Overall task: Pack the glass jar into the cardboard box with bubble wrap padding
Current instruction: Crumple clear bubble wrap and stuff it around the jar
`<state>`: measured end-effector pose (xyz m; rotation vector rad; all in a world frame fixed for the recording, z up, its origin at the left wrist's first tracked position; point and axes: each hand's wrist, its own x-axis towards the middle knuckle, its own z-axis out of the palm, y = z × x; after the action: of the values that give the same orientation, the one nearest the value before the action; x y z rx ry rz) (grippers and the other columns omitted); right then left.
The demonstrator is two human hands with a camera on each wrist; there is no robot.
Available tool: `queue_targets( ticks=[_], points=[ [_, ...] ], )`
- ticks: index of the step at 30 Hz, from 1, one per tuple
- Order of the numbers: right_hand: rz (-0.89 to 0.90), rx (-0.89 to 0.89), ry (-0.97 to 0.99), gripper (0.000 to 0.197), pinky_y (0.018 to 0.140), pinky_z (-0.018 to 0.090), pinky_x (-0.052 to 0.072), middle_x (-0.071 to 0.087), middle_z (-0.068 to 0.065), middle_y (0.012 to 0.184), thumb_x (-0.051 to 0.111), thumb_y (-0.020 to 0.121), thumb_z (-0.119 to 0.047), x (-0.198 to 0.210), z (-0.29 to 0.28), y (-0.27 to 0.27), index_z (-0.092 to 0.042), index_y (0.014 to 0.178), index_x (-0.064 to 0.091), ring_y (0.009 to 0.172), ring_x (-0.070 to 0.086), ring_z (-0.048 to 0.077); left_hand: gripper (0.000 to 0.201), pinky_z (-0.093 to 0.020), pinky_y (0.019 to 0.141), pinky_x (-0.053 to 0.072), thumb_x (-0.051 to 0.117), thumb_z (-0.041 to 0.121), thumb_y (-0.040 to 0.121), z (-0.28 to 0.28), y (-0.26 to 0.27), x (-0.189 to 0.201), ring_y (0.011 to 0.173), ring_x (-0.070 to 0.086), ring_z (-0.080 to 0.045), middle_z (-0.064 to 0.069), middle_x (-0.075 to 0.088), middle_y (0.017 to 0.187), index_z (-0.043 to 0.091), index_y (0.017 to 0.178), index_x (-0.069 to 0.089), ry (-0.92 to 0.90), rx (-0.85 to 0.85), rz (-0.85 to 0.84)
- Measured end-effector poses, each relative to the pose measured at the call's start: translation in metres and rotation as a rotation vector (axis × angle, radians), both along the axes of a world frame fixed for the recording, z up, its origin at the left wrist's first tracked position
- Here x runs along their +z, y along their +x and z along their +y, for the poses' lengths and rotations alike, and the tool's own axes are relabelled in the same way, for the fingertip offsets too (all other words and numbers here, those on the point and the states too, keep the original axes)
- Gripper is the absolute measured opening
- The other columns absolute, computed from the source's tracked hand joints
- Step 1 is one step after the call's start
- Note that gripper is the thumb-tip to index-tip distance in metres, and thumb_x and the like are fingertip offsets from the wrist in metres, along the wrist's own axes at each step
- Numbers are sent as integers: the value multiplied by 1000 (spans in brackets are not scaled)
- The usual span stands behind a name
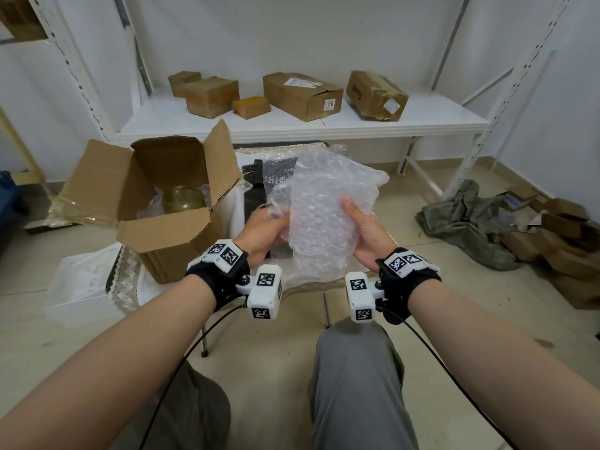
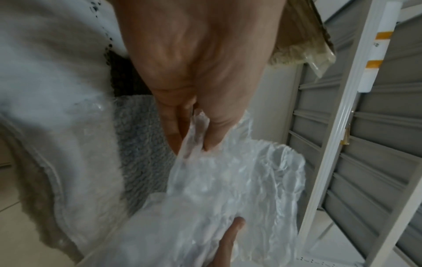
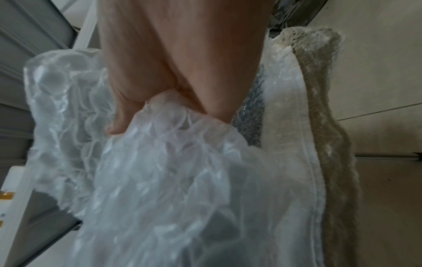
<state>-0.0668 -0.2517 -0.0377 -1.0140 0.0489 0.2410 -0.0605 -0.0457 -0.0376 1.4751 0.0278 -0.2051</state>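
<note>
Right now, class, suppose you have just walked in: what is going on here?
A seated person is packing a glass jar. The jar already sits inside the open cardboard box, flaps up, with some clear padding beside it. Both hands hold one sheet of bubble wrap up in front of the box: the left hand pinches its left edge, and the right hand grips its right edge. More bubble wrap lies on the chair behind. The held sheet is not yet in the box.

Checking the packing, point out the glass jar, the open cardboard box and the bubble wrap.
glass jar (image 1: 183,199), head view, rounded shoulder.
cardboard box (image 1: 168,237), head view, near front flap.
bubble wrap (image 1: 324,206), head view, middle of the sheet.
</note>
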Motion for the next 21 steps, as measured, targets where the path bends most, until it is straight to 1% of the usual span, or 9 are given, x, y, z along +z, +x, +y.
queue_targets(
  ticks=[3,5,9,11,12,14,17,19,21],
  points=[
    [-13,-74,26,49,103,55,46,61,17,134,58,98,-23,-4,-2,2,-5,142,46,123,60,32,18,-21,61,57,60,-4,90,1,1,-1,68,71,-12,0,76,76,7,98,70,-64,35,14],
    [-16,-118,33,46,101,53,48,63,16,131,59,97,-22,-7,-5,3,-5,139,49,120,62,31,18,-17,62,55,60,-6,90,4,2,-1,66,70,-8,2,75,73,9,96,69,-81,46,26],
    [8,-211,5,28,106,53,45,68,15,123,63,95,-24,-12,-9,7,-8,118,64,116,65,30,10,-13,54,47,67,1,87,12,2,-8,63,60,-8,-2,72,79,10,92,70,-62,49,62],
    [22,-250,-7,31,104,53,46,70,15,120,65,94,-25,-14,-11,9,-7,119,64,113,67,30,7,-13,52,48,69,2,86,15,0,-12,61,56,-9,-4,68,77,9,89,69,-17,25,86],
    [26,-257,-20,35,103,52,48,70,16,119,66,93,-26,-14,-12,9,-5,121,63,111,68,30,7,-15,54,49,70,3,85,17,-2,-13,62,57,-10,-6,68,79,7,91,70,28,-9,98],
    [33,-241,-62,43,98,49,52,71,15,118,67,92,-27,-12,-13,8,-3,127,60,108,69,29,21,-20,63,54,75,7,82,21,-3,-14,72,64,-14,-9,72,94,5,102,68,117,-81,114],
    [30,-143,-109,42,88,45,58,71,15,118,66,92,-26,-9,-14,5,-4,128,59,107,69,30,53,-28,77,52,83,21,75,24,1,-12,101,65,-17,-4,69,113,19,121,57,223,-90,97],
    [12,-55,-155,32,87,44,58,72,15,115,65,93,-25,-8,-13,3,-8,120,64,107,69,31,61,-24,75,49,80,21,79,21,5,-8,107,63,-17,-5,65,117,21,132,50,262,-79,23],
    [2,13,-208,28,93,46,55,72,15,116,67,91,-27,-8,-12,3,-11,114,66,108,69,32,59,-19,75,52,75,11,83,15,11,-5,106,66,-16,-8,67,120,15,136,50,243,-97,-35]
  ],
)
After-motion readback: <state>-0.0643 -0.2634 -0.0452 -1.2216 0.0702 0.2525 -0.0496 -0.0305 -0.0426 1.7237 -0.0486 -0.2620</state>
